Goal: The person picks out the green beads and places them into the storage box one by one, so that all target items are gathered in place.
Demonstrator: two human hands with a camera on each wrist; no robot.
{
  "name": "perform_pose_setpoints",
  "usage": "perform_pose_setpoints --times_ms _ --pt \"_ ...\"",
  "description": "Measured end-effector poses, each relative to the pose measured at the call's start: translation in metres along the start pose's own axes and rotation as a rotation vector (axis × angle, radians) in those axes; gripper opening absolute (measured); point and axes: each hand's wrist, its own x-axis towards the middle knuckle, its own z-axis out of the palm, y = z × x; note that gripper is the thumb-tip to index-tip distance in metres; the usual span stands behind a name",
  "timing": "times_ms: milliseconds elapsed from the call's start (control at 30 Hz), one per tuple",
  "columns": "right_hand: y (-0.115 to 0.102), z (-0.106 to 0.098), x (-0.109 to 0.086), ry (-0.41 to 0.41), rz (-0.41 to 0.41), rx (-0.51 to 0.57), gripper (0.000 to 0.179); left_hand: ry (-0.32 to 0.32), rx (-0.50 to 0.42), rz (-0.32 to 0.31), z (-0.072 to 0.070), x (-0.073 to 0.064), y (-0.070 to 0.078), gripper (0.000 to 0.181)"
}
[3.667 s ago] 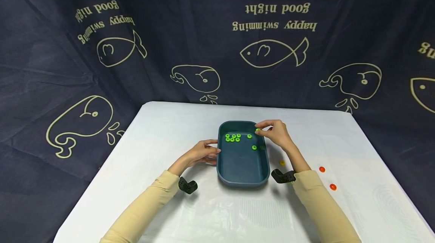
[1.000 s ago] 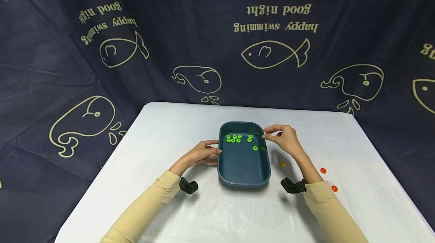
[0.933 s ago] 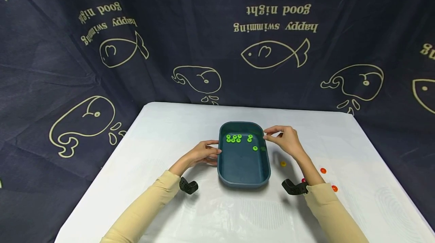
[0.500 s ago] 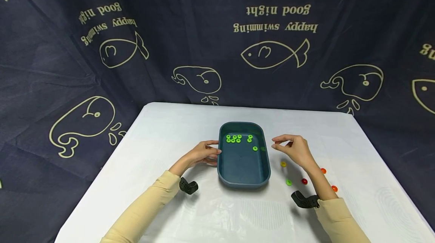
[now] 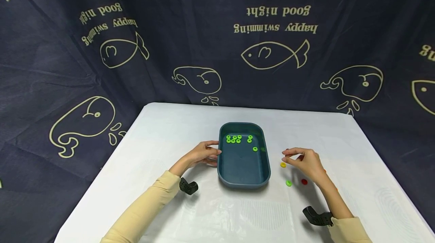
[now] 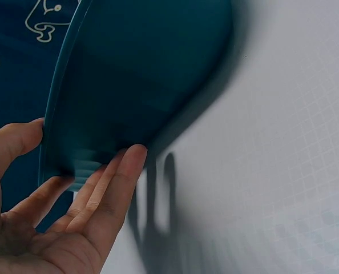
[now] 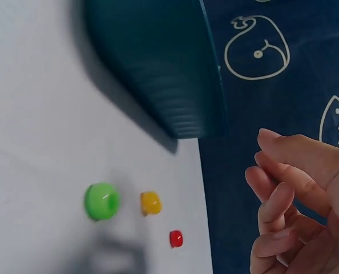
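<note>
A dark teal plastic bin stands on the white table. At its left side my left hand holds the wall, thumb at the rim and fingers along the outside. Several small green ring-shaped beads lie at the far end of the bin, in a cluster with a few set apart. To the bin's right hovers my right hand, its fingers loosely bent and thumb apart from them, holding nothing. Below its fingertips is a yellow bead; a red bead peeks out behind them.
Nearer the front lie a loose green bead and a dark red bead. Orange beads are mostly hidden behind my right forearm. A dark cloth printed with fish hangs behind the white table.
Earlier my right hand pinched a green bead over the bin's far right corner; that bead now lies inside. Since then the hand has drawn back right and nearer. My left hand stays put.
</note>
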Motion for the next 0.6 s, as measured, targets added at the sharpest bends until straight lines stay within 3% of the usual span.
perform_pose_setpoints --times_ms 400,600 --pt "0.016 0.002 -0.024 -0.067 0.081 0.003 0.024 0.005 0.007 0.001 0.000 0.000 0.000 0.059" --pt "0.023 0.005 -0.035 -0.058 0.069 0.006 0.023 -0.002 0.014 0.009 0.000 0.000 0.000 0.060"
